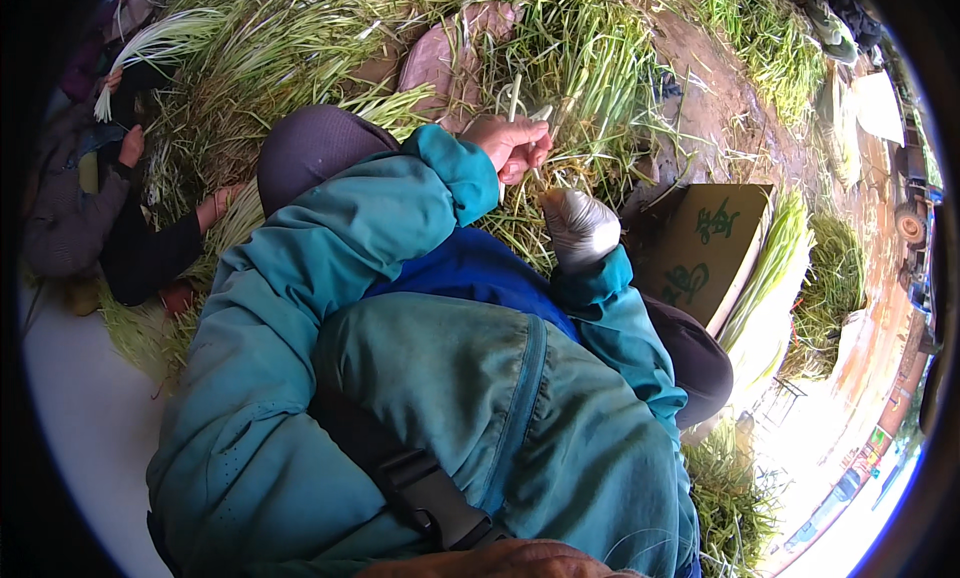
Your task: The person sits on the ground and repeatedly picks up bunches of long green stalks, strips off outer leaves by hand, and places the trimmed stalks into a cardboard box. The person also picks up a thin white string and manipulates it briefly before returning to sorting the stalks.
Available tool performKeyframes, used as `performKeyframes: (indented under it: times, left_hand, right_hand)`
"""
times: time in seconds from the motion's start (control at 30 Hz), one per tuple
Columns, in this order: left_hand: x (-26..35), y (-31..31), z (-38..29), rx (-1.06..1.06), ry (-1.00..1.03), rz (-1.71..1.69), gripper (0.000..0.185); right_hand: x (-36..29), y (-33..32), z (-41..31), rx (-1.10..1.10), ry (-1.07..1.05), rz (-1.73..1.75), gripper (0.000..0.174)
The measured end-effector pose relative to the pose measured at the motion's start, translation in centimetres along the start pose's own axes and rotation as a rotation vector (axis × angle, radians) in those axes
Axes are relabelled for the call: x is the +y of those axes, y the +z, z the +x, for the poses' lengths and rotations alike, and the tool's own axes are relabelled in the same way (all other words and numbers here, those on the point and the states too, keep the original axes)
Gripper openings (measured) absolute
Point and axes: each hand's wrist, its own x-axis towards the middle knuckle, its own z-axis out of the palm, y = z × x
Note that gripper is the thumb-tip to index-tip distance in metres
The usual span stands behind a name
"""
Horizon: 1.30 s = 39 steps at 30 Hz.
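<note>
My left hand (pixel 514 147) is bare, its fingers pinched around a few pale plant stalks (pixel 515 98) that stick up past the knuckles. Just below and to the right, my right hand (pixel 581 225) wears a whitish glove with the fingers curled in. A thin stalk end (pixel 537 176) runs from the left fingers down to the gloved fingertips, which appear to pinch it. Both hands are above a heap of long green stalks (pixel 600 90), between my knees. A pinkish woven sack (pixel 442 68) lies partly under the stalks beyond my left hand.
A cardboard box (pixel 694 240) bearing green writing stands by my right knee, with a bundle of pale green stalks (pixel 765 285) along its far side. At the left, another person (pixel 82 203) holds a bunch of stalks (pixel 154 42). Wet ground (pixel 712 105) and a wheeled vehicle (pixel 913 225) are at right.
</note>
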Motion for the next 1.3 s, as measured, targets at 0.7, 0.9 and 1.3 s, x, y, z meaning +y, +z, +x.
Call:
performKeyframes:
  times: [0.7, 0.9, 1.3]
  left_hand:
    - [7.3, -0.8, -3.2, 0.198, 0.462, 0.048, 0.029]
    - [5.3, -0.1, -2.7, 0.181, 0.306, -0.028, 0.031]
    - [3.7, -0.3, -2.1, 0.041, 0.253, 0.044, 0.031]
  right_hand:
    - [11.4, 0.3, -9.8, -0.817, 0.610, -0.404, 0.040]
    - [2.3, -1.1, -1.8, -0.282, -0.024, 0.054, 0.055]
    - [1.2, 2.3, 3.3, -0.258, 0.572, 1.322, 0.015]
